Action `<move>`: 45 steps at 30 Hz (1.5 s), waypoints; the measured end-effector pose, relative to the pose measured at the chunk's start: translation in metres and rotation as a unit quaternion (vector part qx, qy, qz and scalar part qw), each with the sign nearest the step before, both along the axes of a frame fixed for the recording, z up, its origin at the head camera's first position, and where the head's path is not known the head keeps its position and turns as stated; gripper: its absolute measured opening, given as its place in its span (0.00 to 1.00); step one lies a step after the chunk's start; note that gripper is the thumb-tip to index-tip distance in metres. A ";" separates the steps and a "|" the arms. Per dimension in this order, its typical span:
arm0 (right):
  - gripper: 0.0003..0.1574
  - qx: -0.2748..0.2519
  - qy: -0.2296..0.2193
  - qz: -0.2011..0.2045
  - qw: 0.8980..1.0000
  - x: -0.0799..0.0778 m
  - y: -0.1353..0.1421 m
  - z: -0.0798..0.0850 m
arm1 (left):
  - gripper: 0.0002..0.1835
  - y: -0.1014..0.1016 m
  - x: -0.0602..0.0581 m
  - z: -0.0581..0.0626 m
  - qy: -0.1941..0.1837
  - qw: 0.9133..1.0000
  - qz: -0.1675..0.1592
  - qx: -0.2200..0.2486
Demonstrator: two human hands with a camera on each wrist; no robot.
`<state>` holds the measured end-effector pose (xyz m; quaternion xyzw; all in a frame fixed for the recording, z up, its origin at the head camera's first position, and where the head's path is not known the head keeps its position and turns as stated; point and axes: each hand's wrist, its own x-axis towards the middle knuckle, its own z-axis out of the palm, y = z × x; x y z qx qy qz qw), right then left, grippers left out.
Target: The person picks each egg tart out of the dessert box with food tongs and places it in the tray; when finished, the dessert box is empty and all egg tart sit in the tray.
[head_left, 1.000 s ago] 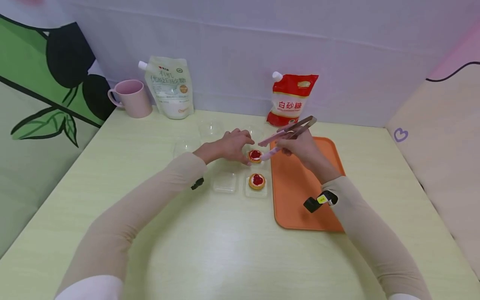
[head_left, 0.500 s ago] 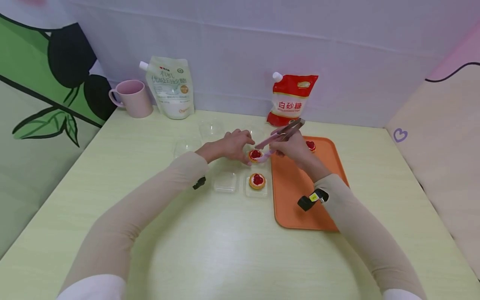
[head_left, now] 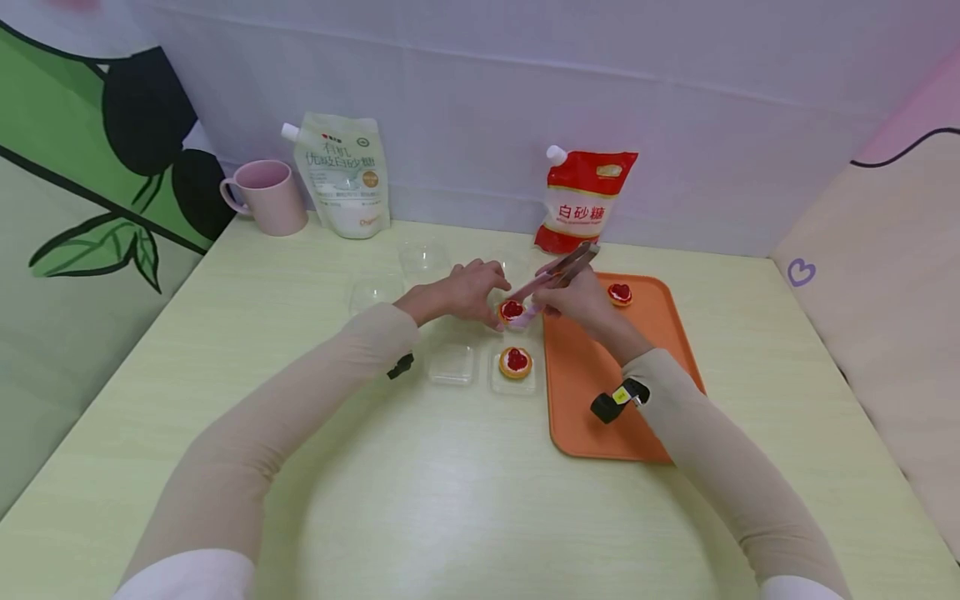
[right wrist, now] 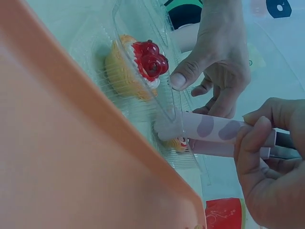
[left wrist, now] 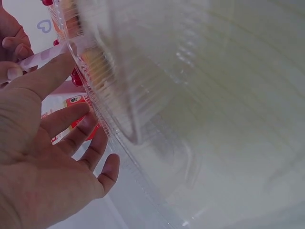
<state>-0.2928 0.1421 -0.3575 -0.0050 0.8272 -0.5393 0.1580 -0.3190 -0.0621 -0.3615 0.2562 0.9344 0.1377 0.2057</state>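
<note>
My right hand grips pink tongs with metal ends. Their tips reach to a small tart with red fruit on top, in a clear plastic container. In the right wrist view the tong arms lie at this tart, partly hidden behind clear plastic. My left hand is at the container's left side, thumb and fingers apart, with the fingers loosely spread along its clear rim. A second tart sits in the nearer clear container.
An orange tray on the right bears another tart. Several clear containers stand left, such as this one. At the back are a pink mug, a pale sugar pouch and a red-white sugar pouch.
My right hand has moved left with the tongs, whose tips now meet the tart in the far container. The tart on the tray has come into view. My left hand stays put.
</note>
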 end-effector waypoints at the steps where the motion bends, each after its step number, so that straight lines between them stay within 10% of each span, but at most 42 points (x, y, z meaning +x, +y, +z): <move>1: 0.23 0.003 0.001 0.000 1.000 -0.001 0.000 0.000 | 0.39 0.000 0.000 0.000 0.001 1.000 -0.001 0.001; 23: 0.22 0.020 0.050 0.013 0.998 0.005 -0.001 0.000 | 0.39 0.000 0.000 0.000 0.001 1.000 -0.006 0.000; 45: 0.25 0.003 0.106 -0.059 0.993 0.021 0.043 0.044 | 0.38 0.000 -0.001 -0.003 -0.002 1.000 0.003 -0.009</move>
